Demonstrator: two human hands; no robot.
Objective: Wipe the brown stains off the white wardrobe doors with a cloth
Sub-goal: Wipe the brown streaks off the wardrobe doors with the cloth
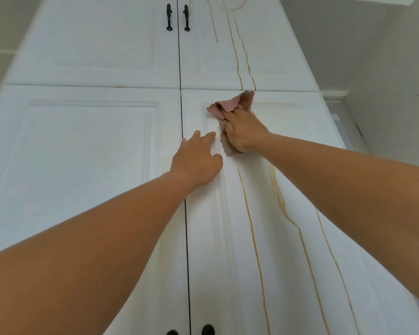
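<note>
Fingers [231, 114] of the right hand [246, 134] clutched a pink cloth [228, 106] against the top of the lower right door [300, 146]; the left hand [196, 160] lay flat, fingers straight, beside it. Brown stains [252, 228] ran below — the soiled cloth could smear them. No writing showed.

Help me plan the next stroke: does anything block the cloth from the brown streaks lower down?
Nothing visible does. The crumpled pink and tan cloth lies above the brown streaks; the left hand rests left of them.
</note>
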